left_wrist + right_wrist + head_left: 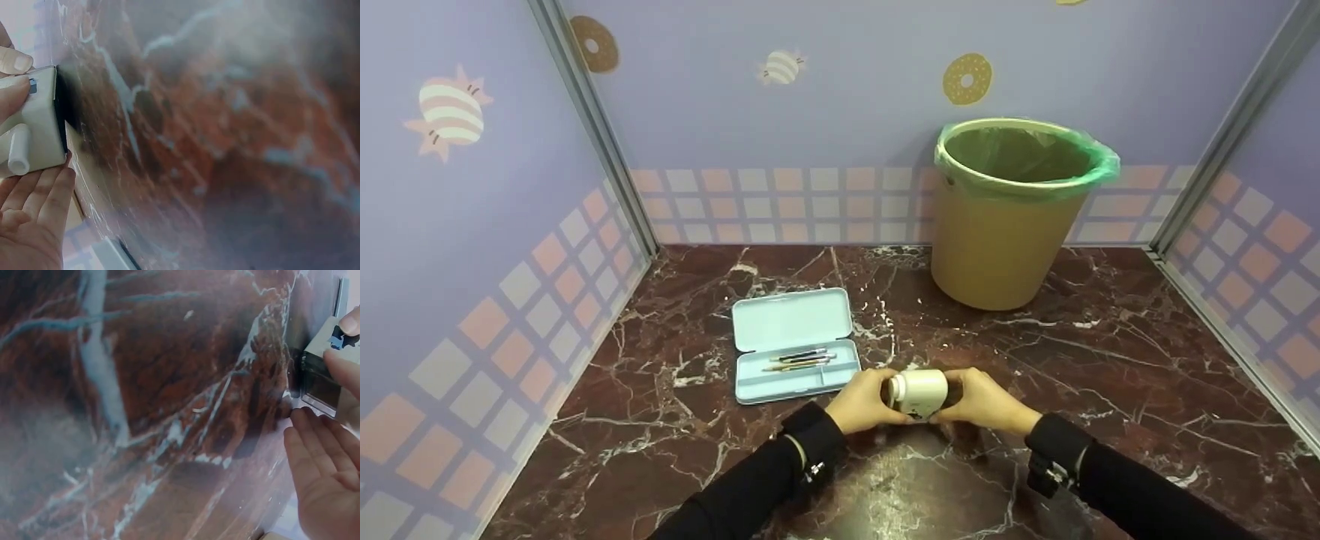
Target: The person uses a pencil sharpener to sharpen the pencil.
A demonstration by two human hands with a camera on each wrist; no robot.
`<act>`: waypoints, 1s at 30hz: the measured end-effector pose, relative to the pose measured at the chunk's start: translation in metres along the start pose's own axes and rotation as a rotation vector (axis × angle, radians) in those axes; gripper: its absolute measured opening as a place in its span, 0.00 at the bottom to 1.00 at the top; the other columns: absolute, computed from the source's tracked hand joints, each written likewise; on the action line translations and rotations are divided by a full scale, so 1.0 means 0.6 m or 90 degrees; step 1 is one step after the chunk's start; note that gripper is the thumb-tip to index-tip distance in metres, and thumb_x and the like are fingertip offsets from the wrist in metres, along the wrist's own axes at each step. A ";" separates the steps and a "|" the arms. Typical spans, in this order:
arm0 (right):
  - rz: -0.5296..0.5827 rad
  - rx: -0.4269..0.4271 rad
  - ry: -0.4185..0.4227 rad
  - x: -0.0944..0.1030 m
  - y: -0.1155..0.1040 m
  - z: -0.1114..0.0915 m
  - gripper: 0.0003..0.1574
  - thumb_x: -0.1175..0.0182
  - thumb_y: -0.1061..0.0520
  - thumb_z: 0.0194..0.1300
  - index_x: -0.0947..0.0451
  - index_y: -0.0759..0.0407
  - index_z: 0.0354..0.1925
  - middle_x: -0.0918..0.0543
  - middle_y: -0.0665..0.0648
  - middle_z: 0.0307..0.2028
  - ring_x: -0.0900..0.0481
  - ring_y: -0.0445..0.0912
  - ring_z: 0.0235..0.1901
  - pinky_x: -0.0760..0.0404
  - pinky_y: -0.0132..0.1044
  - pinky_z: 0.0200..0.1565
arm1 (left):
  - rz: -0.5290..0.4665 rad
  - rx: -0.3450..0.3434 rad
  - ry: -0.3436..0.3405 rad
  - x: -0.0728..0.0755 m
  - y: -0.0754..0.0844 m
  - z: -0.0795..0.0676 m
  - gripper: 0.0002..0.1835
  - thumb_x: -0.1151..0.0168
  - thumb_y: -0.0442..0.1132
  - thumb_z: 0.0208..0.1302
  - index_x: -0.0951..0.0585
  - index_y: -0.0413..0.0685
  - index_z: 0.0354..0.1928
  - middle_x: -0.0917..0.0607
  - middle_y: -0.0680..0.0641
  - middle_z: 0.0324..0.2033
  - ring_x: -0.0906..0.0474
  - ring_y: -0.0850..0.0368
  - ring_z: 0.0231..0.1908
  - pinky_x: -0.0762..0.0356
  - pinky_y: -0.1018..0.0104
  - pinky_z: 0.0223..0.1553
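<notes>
Between both hands, close over the marble table, is a white crank pencil sharpener [921, 391] lying on its side. My left hand [864, 401] grips its left end, where a white knob [19, 149] sticks out. At the opposite end my right hand [986, 401] holds it, thumb on one face and fingers along the other. A dark see-through shavings drawer [320, 391] shows at that end in the right wrist view, and a small dark-blue print is on the white face near the thumbs.
Left of the hands lies an opened light-blue pencil case [791, 319] with several pencils [799, 364] in its tray. A tan waste bin [997, 247] lined with a green bag [1099, 161] stands at the back right. Pale crumbs [877, 304] are scattered between them. Patterned walls enclose the table.
</notes>
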State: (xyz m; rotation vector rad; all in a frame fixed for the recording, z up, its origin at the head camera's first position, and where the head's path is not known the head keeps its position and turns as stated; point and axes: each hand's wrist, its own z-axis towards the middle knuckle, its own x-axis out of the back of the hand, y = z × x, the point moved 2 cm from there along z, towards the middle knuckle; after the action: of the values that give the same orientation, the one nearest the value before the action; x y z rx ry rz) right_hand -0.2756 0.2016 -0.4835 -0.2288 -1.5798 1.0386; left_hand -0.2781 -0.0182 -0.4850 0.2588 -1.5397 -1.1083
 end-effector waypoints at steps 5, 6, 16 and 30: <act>0.016 0.002 -0.015 -0.004 0.000 0.003 0.32 0.21 0.54 0.52 0.17 0.66 0.53 0.10 0.61 0.47 0.12 0.46 0.45 0.16 0.30 0.48 | -0.016 -0.004 -0.008 0.001 -0.008 -0.001 0.29 0.17 0.38 0.44 0.16 0.39 0.50 0.09 0.42 0.41 0.20 0.66 0.34 0.19 0.75 0.42; 0.020 0.003 -0.018 -0.005 0.000 0.004 0.32 0.21 0.54 0.52 0.17 0.66 0.53 0.10 0.61 0.47 0.12 0.46 0.45 0.16 0.30 0.48 | -0.018 -0.005 -0.009 0.001 -0.009 -0.001 0.28 0.17 0.38 0.44 0.16 0.39 0.50 0.09 0.42 0.41 0.20 0.66 0.34 0.19 0.75 0.42; -0.002 0.041 -0.029 -0.007 0.009 0.011 0.34 0.21 0.50 0.53 0.17 0.61 0.56 0.10 0.57 0.50 0.13 0.44 0.49 0.18 0.33 0.55 | -0.014 0.001 -0.019 0.003 -0.013 -0.004 0.29 0.16 0.39 0.44 0.16 0.40 0.50 0.09 0.43 0.40 0.19 0.65 0.34 0.19 0.74 0.41; -0.005 0.043 -0.041 -0.003 0.021 0.014 0.33 0.21 0.48 0.51 0.15 0.60 0.54 0.09 0.56 0.48 0.13 0.38 0.45 0.18 0.29 0.53 | -0.015 0.002 -0.030 0.004 -0.015 -0.004 0.27 0.16 0.39 0.43 0.16 0.39 0.48 0.09 0.42 0.39 0.20 0.67 0.32 0.19 0.76 0.40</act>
State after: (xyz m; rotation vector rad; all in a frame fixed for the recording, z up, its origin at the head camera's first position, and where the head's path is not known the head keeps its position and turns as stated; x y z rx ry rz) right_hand -0.2874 0.2038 -0.4932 -0.1447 -1.5990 1.1003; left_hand -0.2806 -0.0257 -0.4904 0.2555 -1.5840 -1.1372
